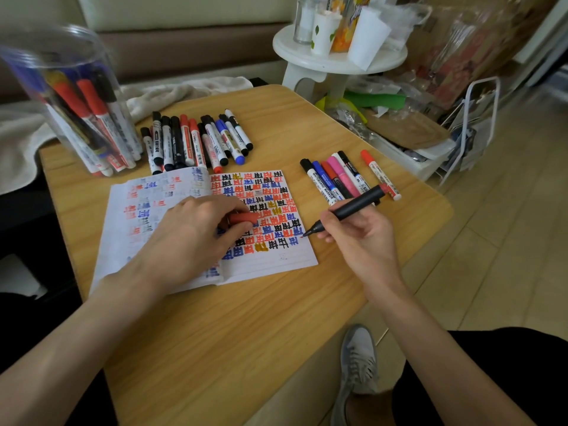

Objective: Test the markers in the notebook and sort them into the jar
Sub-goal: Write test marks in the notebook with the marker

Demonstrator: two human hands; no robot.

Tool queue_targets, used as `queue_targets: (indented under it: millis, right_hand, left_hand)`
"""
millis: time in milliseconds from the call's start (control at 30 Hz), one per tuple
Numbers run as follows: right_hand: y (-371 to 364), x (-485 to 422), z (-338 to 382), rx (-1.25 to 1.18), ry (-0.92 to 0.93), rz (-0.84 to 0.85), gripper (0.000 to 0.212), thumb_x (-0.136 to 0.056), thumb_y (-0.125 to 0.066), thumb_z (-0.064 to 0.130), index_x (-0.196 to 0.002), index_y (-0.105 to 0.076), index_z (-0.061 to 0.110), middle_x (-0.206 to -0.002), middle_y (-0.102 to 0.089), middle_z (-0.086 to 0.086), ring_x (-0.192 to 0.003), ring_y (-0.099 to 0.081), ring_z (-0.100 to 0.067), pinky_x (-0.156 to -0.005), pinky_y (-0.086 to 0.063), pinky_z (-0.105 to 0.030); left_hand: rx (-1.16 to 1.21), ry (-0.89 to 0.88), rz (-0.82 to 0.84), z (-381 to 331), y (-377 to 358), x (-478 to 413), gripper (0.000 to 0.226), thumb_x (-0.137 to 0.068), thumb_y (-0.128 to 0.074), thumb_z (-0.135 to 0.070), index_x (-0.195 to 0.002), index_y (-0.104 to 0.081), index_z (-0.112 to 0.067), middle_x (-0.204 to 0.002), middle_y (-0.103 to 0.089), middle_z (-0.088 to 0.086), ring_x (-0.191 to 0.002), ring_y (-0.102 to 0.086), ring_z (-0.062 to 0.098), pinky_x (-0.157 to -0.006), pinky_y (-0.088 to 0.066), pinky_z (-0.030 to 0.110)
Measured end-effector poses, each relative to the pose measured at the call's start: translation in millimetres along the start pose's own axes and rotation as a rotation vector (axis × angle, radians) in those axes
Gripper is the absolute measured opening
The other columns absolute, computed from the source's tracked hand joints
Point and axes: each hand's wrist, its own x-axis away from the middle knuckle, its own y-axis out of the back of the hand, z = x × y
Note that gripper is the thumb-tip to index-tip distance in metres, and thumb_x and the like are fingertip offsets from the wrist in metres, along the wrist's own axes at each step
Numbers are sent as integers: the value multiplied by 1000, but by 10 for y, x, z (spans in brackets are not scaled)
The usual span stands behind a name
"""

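Jar: upper left of the frame, clear plastic, standing on the table and already packed with upright markers.
Unsorted pile: upper centre, just right of the jar, capped markers lying side by side.
Notebook: centre, open flat; the right page is nearly filled with rows of red, blue, black and yellow test marks.
Left hand: rests across the notebook fold, its fingers curled round a red cap.
Black marker: centre right, uncapped, tip pointing down and left at the right edge of the page, beside the lower rows.
Right hand: grips the black marker in a writing hold.
Side group: right of the notebook, five capped markers together, with a red-capped marker a little apart.
Step in hand: testing, I judge; a mark is about to be made or is only just begun.
Next move: set the tip on blank paper (little is left except the bottom lines), draw a stroke, then recap and sort.
Hard to make out: whether the tip touches the paper; the jar is blurred and cut off at the left edge; the left hand hides part of both pages; marker labels are too small to read.
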Motion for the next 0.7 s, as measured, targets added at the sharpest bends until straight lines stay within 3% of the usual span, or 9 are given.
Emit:
queue_targets:
  millis: [300, 700]
  right_hand:
    - [-3, 1, -22, 95, 25, 26, 13, -91, -77, 4, -102, -70, 5, -87, -79, -6, -75, -77, -20, -74, -61, -26]
    - [-11, 34, 37, 57, 30, 55, 12, -90, -76, -1, -96, -70, 8, -86, -79, -6, -74, -77, -19, -69, -60, -22]
  left_hand:
    - [-2, -2, 0, -5, 7, -1, 33, -94, -59, -49, -117, -69, -28, -103, -71, -14, -86, -65, 3, -75, -59, 31]
    - [-9, 2, -6, -1, 4, 2, 32, -94, -58, -49, -116, -69, -29, -103, -70, -15, -85, -64, 4, -73, -55, 26]
